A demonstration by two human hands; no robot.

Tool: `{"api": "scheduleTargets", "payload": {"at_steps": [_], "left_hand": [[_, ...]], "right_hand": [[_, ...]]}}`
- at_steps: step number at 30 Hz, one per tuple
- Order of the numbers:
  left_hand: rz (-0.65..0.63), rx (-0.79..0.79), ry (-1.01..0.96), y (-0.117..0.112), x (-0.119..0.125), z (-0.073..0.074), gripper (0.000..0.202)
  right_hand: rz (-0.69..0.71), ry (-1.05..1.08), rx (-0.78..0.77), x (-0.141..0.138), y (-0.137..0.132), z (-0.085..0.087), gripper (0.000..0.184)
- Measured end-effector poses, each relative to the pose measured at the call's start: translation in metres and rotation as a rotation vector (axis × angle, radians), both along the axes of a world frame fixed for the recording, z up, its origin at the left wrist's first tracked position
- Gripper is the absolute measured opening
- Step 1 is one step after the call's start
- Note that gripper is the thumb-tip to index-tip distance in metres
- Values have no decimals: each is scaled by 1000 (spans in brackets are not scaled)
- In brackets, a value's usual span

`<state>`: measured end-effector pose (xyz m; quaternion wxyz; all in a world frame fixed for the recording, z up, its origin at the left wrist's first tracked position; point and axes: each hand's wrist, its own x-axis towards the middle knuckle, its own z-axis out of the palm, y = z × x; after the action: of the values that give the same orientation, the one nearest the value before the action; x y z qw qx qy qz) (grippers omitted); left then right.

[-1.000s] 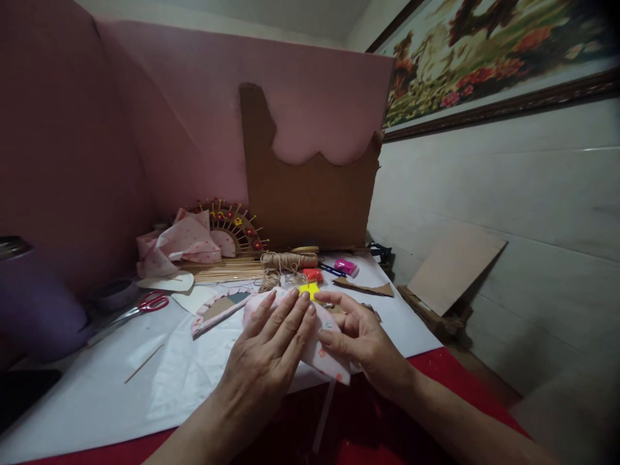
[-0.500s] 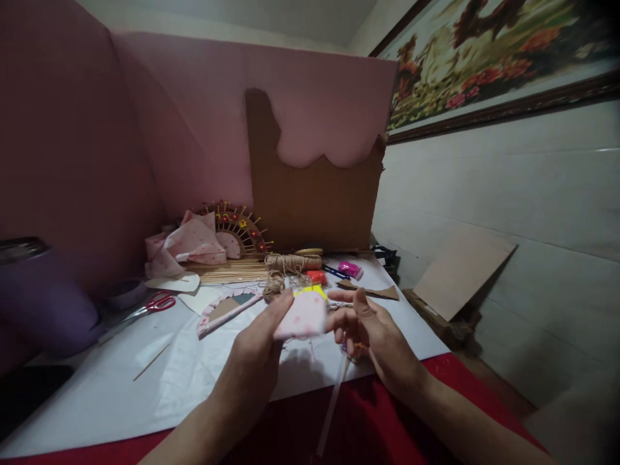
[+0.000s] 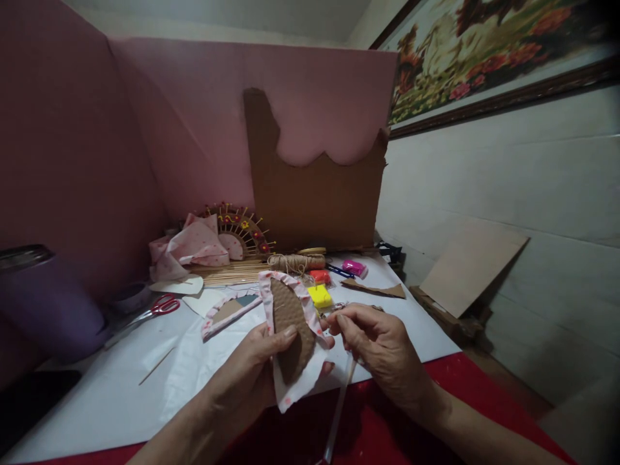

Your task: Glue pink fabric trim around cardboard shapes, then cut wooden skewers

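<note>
My left hand [image 3: 264, 358] grips a half-moon cardboard piece [image 3: 293, 323], thumb on its bare brown face. Pink-spotted white fabric [image 3: 289, 397] backs the cardboard; its edge is folded over along the top and right side and lies loose at the bottom. Right beside that fabric edge, my right hand [image 3: 378, 342] is closed in a pinch; what is between its fingertips I cannot make out. Below it, a thin translucent stick [image 3: 339, 413] slants over the table's front edge. A similar fabric-edged cardboard half-moon [image 3: 227, 316] lies behind my left hand.
Red-handled scissors [image 3: 165, 305] and a thin wooden stick [image 3: 155, 366] lie at left. Behind are a twine roll [image 3: 296, 262], yellow packet [image 3: 320, 296], pink packet [image 3: 354, 268], a decorated fan shape [image 3: 247, 227] and crumpled spotted fabric [image 3: 194, 239]. Tall cut cardboard [image 3: 314, 206] stands at the back.
The half-moon piece has been turned so its bare cardboard side faces me, its fabric side having shown before. My right fingers have drawn from spread into a pinch.
</note>
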<state>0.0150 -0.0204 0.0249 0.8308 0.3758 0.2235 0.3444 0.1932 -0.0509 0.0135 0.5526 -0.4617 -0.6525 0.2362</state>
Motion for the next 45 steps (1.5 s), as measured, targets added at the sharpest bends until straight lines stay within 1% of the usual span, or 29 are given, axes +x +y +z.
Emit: {"api": "scheduleTargets", "payload": {"at_steps": [4, 8, 12, 14, 17, 19, 21, 24, 26, 28, 29, 31, 32, 35, 37, 39, 40, 41, 43, 45], "left_hand": [[22, 33, -7, -4, 3, -2, 22], [15, 54, -3, -4, 4, -4, 24], [16, 91, 1, -4, 5, -5, 23], [18, 101, 13, -6, 7, -5, 22], [-1, 79, 20, -9, 8, -6, 22], [-15, 65, 12, -10, 9, -7, 20], [-10, 57, 15, -9, 9, -8, 19], [4, 62, 15, -7, 8, -11, 21], [-2, 63, 5, -6, 7, -11, 21], [-16, 54, 9, -6, 6, -11, 19], [-22, 54, 17, -6, 6, -10, 18], [-32, 56, 39, -6, 5, -10, 19], [-35, 57, 52, -6, 5, -10, 20], [-49, 62, 67, -7, 5, -9, 22], [-63, 67, 50, -8, 5, -8, 24], [-91, 67, 27, -10, 5, -7, 26], [-108, 68, 20, -10, 5, -7, 26], [-122, 68, 19, -11, 5, -8, 27], [-141, 72, 33, -12, 5, -9, 26], [-125, 73, 50, -12, 5, -13, 22]], "right_hand": [[45, -23, 40, 0, 1, -1, 16], [72, 37, -5, 0, 1, -1, 13], [91, 61, -19, 0, -1, 0, 18], [64, 16, 28, 1, -2, -1, 18], [26, -104, 175, 2, -1, -5, 13], [13, -219, 265, 2, 0, -8, 25], [1, -356, 307, 1, 0, -10, 33], [19, -505, 335, 0, -3, -11, 34], [48, -494, 385, 0, -6, -10, 33], [46, -407, 423, 0, -8, -9, 26], [29, -351, 418, 0, -9, -8, 21], [-10, -232, 338, 1, -9, -7, 10], [-18, -170, 272, 1, -10, -7, 10], [2, -34, 101, 1, -8, -8, 25], [-17, -5, 48, 1, -5, -8, 34], [-42, 29, -15, 1, -1, -9, 32], [-25, 63, -71, 1, 0, -9, 29], [21, 102, -140, 1, 2, -9, 28], [144, 157, -257, -1, 4, -9, 32], [207, 149, -283, -4, 5, -8, 30]]}}
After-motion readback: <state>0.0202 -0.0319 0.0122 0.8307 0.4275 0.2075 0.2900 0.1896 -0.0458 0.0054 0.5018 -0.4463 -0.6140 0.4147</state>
